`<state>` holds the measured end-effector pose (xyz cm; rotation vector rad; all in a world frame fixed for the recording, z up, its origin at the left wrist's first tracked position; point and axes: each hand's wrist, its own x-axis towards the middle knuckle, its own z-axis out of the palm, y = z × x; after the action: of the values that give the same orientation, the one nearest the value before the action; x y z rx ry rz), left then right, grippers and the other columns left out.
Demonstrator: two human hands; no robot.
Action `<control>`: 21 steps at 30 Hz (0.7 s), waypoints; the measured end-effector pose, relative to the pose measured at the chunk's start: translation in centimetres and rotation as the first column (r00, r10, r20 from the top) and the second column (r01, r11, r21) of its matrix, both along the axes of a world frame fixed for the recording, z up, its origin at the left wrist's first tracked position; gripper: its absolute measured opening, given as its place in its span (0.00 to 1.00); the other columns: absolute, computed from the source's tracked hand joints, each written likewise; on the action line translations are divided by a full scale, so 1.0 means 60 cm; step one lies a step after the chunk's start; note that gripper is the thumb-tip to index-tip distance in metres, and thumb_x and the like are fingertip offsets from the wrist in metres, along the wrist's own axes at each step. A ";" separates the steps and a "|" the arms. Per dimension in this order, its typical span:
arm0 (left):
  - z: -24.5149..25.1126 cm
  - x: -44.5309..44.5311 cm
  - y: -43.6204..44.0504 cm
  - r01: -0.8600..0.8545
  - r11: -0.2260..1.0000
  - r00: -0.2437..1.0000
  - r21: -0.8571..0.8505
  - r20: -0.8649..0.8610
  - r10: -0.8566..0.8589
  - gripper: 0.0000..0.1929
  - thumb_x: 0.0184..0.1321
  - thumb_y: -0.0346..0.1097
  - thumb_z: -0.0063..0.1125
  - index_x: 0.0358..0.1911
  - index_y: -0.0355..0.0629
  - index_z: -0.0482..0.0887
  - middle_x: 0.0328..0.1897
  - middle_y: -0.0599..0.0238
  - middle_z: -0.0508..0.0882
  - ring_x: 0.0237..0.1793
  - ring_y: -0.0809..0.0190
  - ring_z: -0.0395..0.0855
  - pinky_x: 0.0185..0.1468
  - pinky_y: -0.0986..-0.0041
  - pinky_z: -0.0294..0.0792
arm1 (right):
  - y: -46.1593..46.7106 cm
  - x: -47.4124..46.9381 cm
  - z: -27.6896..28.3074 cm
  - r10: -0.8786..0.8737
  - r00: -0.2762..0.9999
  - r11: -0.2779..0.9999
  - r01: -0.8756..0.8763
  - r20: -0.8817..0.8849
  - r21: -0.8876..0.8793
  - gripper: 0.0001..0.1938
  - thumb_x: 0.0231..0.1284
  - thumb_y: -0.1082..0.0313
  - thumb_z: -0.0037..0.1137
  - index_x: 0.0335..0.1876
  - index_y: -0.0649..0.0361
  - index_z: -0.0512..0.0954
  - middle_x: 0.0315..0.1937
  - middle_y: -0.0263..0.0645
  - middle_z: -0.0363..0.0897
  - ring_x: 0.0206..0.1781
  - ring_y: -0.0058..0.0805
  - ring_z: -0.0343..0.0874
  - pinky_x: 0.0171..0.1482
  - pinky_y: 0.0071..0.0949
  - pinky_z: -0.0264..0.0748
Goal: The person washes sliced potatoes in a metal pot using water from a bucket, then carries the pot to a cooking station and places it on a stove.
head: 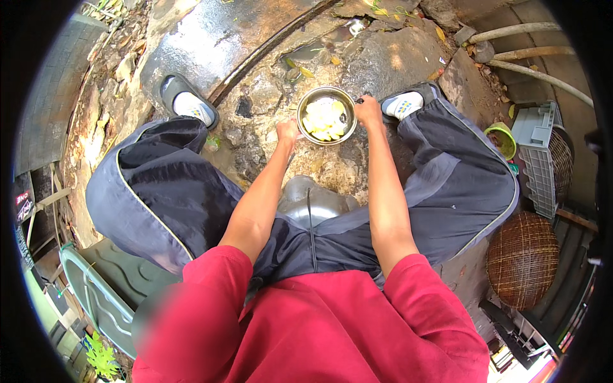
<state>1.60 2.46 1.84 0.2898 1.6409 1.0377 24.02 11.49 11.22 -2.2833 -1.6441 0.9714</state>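
A round metal pot (pixel 301 106) is held out in front of me, low between my feet. In it lie pale yellow cut pieces (pixel 325 119) of some food and a small dark thing that I cannot make out. My right hand (pixel 368 112) is closed on the pot's black handle (pixel 359 101). At the opposite side, my left hand (pixel 287 130) has its fingers curled against the pot's edge. A thin dark strip (pixel 290 161) shows beside my left wrist; its kind is unclear. Nearer me, a shiny metal vessel (pixel 311 206) is partly hidden by my trousers.
Wet, uneven rock (pixel 268 95) lies under my sandals, crossed by a dark strip (pixel 268 48). On the right are a green container (pixel 502 141), a grey plastic crate (pixel 539 167) and a woven basket (pixel 523 261). A green plastic chair (pixel 103 287) stands at left.
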 end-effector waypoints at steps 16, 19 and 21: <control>0.365 0.002 0.148 0.603 0.558 0.520 0.570 -0.812 0.267 0.37 0.51 0.35 0.63 0.66 0.37 0.62 0.70 0.39 0.59 0.72 0.43 0.53 0.73 0.55 0.48 | 0.044 -0.092 0.223 0.047 0.775 0.917 0.217 -0.630 0.335 0.19 0.68 0.68 0.46 0.60 0.67 0.71 0.33 0.40 0.79 0.26 0.22 0.78 0.27 0.24 0.84; 0.367 0.023 0.184 0.690 0.668 0.319 0.277 -0.946 0.063 0.49 0.47 0.55 0.67 0.70 0.40 0.56 0.75 0.38 0.49 0.75 0.39 0.41 0.74 0.49 0.38 | 0.025 -0.119 0.245 -0.010 0.740 0.878 0.328 -0.672 0.348 0.17 0.69 0.67 0.44 0.59 0.67 0.72 0.34 0.42 0.79 0.27 0.22 0.79 0.28 0.23 0.84; 0.358 0.016 0.213 0.767 0.641 -0.025 -0.019 -1.000 0.000 0.59 0.43 0.73 0.58 0.73 0.42 0.49 0.76 0.38 0.41 0.76 0.40 0.33 0.72 0.42 0.29 | 0.013 -0.135 0.254 -0.046 0.693 0.828 0.430 -0.719 0.361 0.15 0.67 0.67 0.46 0.52 0.68 0.75 0.29 0.47 0.80 0.27 0.30 0.81 0.28 0.28 0.78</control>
<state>2.56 15.22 23.31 2.3209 1.9903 0.7401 15.94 12.29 26.46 -1.4575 -1.0491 0.9920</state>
